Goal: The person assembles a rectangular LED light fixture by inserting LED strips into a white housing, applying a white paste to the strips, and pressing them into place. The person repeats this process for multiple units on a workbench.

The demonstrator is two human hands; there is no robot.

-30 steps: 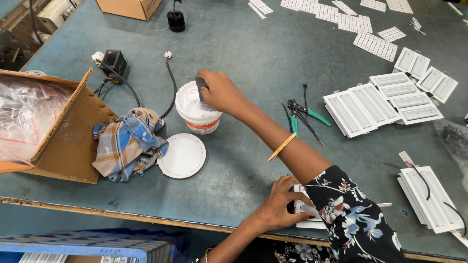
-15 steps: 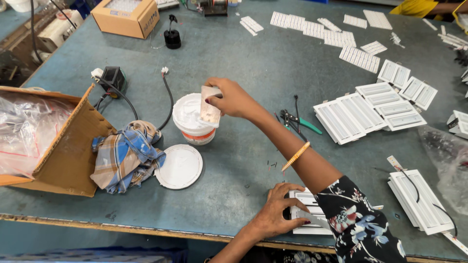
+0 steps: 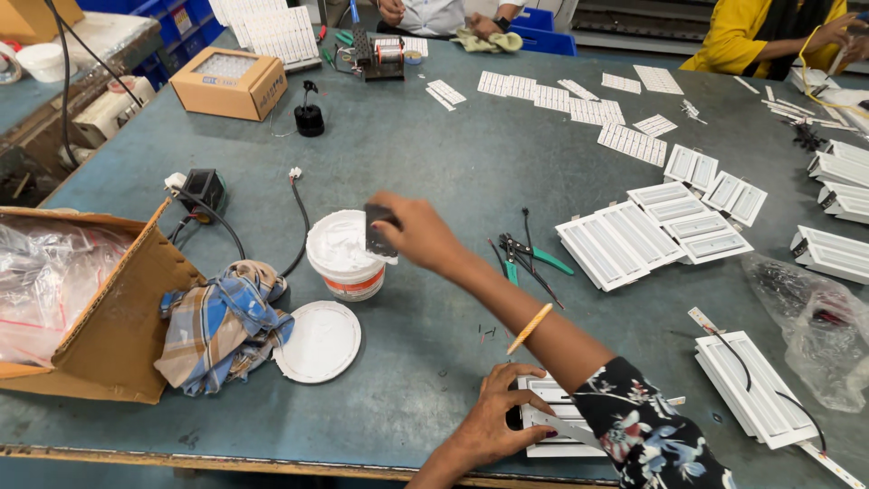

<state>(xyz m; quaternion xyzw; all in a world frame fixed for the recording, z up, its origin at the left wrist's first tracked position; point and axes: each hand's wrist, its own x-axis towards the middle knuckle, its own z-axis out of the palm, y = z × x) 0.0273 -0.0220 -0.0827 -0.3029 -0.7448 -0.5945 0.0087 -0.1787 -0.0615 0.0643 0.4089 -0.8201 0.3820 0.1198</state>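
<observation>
My right hand (image 3: 424, 235) is shut on a small dark scraper (image 3: 377, 232) smeared with white paste, held at the right rim of an open white tub (image 3: 342, 263) of paste. The tub's round white lid (image 3: 319, 341) lies flat in front of it. My left hand (image 3: 493, 424) presses down on a white louvred frame (image 3: 545, 397) at the table's near edge. A thin white strip lies across that frame under my right sleeve.
A checked cloth (image 3: 222, 326) and an open cardboard box (image 3: 122, 317) holding plastic bags lie to the left. Green-handled pliers (image 3: 536, 258), several white frames (image 3: 625, 240), a wired fixture (image 3: 751, 389) and a plastic bag (image 3: 810, 317) are to the right. Other people work at the far edge.
My right hand has lifted the scraper from the tub's middle to its right rim. The left hand stays on the frame. The camera has tilted up, showing more of the far table.
</observation>
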